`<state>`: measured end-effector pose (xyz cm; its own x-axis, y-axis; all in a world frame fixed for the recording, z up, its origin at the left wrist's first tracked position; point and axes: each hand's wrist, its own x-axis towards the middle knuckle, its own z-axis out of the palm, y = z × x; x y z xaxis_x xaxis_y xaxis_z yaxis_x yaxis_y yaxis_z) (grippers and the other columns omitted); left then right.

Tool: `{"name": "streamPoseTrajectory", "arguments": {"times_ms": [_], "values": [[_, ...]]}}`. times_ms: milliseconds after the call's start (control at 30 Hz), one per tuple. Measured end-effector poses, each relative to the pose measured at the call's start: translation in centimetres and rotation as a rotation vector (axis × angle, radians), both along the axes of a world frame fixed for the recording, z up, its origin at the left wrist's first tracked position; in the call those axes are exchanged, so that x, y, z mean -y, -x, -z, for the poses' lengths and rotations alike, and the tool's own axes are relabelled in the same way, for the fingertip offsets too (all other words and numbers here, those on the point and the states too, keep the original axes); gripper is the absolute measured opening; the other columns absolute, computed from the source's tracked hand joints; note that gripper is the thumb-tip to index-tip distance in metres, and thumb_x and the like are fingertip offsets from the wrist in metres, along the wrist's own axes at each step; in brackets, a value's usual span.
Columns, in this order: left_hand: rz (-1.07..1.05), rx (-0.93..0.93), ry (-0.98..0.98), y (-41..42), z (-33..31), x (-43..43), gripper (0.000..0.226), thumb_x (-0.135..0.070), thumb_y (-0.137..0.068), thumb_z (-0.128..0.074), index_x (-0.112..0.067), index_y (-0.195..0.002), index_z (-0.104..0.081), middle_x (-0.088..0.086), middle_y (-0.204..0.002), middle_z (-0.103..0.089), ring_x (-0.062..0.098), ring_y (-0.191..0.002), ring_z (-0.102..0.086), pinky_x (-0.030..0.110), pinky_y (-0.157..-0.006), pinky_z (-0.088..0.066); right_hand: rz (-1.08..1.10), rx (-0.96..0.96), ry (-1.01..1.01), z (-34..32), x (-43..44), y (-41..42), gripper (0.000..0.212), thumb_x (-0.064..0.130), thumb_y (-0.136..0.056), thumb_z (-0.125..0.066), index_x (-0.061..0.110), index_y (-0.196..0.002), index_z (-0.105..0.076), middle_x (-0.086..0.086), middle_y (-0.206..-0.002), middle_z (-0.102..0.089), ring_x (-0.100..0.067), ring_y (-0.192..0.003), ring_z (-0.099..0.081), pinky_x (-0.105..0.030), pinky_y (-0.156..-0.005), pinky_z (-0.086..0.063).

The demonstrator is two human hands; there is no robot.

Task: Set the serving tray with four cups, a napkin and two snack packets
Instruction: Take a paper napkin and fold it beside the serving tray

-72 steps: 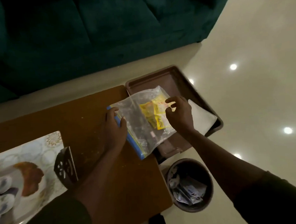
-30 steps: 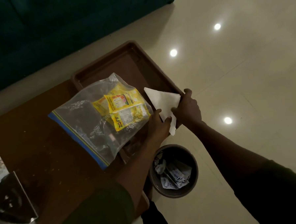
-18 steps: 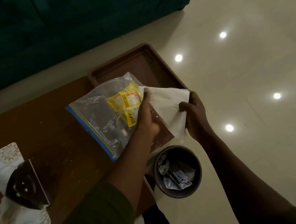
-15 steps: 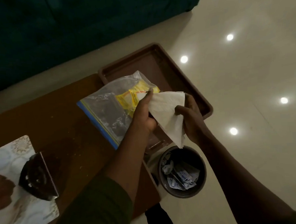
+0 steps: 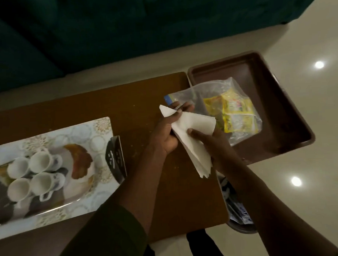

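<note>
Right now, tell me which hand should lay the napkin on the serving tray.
Left, probably. The left hand pinches the napkin at its top corner and sits nearer the serving tray with the cups. The right hand grips the far side.

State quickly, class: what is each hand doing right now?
Left hand: closed on the white napkin, upper end.
Right hand: holding the same napkin, lower part.
</note>
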<state>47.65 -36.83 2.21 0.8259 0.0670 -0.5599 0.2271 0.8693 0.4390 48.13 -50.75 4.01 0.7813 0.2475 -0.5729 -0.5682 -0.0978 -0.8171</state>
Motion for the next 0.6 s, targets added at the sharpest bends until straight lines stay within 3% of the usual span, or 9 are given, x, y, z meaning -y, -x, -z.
{"name": "streamPoseTrajectory", "arguments": {"times_ms": [67, 133, 233, 333, 500, 600], "values": [[0.015, -0.079, -0.132, 1.4, -0.2, -2.3, 0.026, 0.001, -0.094, -0.051, -0.015, -0.11, -0.064, 0.012, -0.112, -0.068, 0.025, -0.108, -0.062, 0.043, -0.096, -0.048, -0.013, 0.076, 0.037, -0.1, -2.3, 1.0, 0.022, 0.022, -0.08, -0.075, 0.033, -0.096, -0.066, 0.001, -0.092, -0.074, -0.016, -0.08, -0.072, -0.03, -0.06, -0.058], [0.03, -0.181, -0.328, 2.9, -0.3, -5.3, 0.036, 0.001, -0.09, -0.059, -0.015, -0.122, -0.057, 0.008, -0.108, -0.066, 0.022, -0.1, -0.061, 0.039, -0.087, -0.052, -0.061, 0.079, 0.055, -0.1, -4.7, 2.1, 0.024, 0.022, -0.079, -0.076, 0.037, -0.092, -0.063, 0.006, -0.09, -0.073, -0.011, -0.078, -0.072, -0.029, -0.061, -0.058], [0.053, -0.235, -0.481, 5.3, -0.5, -10.0, 0.044, -0.001, -0.087, -0.064, -0.016, -0.127, -0.055, 0.004, -0.102, -0.063, 0.023, -0.1, -0.059, 0.038, -0.082, -0.054, -0.194, 0.099, 0.056, -0.1, -8.3, 4.2, 0.036, 0.013, -0.079, -0.075, 0.026, -0.11, -0.061, 0.004, -0.099, -0.071, -0.009, -0.083, -0.07, -0.026, -0.066, -0.059], [0.143, -0.28, -0.629, 7.5, -1.0, -14.3, 0.046, -0.006, -0.086, -0.067, -0.02, -0.128, -0.054, 0.012, -0.122, -0.056, 0.029, -0.112, -0.055, 0.042, -0.092, -0.056, -0.225, 0.252, 0.169, -0.3, -11.7, 6.6, 0.035, 0.009, -0.079, -0.071, 0.02, -0.11, -0.057, 0.005, -0.093, -0.066, 0.001, -0.073, -0.065, -0.011, -0.054, -0.052], [0.266, -0.23, -0.694, 10.1, -1.6, -20.0, 0.054, 0.013, -0.087, -0.056, -0.014, -0.133, -0.051, 0.019, -0.131, -0.055, 0.032, -0.114, -0.059, 0.027, -0.078, -0.059, -0.271, 0.39, 0.265, -0.5, -15.7, 9.8, 0.043, 0.014, -0.081, -0.069, 0.014, -0.122, -0.055, 0.004, -0.102, -0.063, -0.011, -0.086, -0.065, -0.019, -0.066, -0.055], [0.302, -0.226, -0.71, 10.6, -1.6, -21.3, 0.057, 0.017, -0.085, -0.055, -0.012, -0.134, -0.052, 0.02, -0.131, -0.055, 0.032, -0.116, -0.058, 0.027, -0.079, -0.058, -0.29, 0.474, 0.295, -0.2, -17.1, 10.9, 0.036, 0.014, -0.082, -0.069, 0.014, -0.116, -0.056, 0.011, -0.091, -0.06, -0.005, -0.078, -0.063, -0.009, -0.057, -0.048]]}}
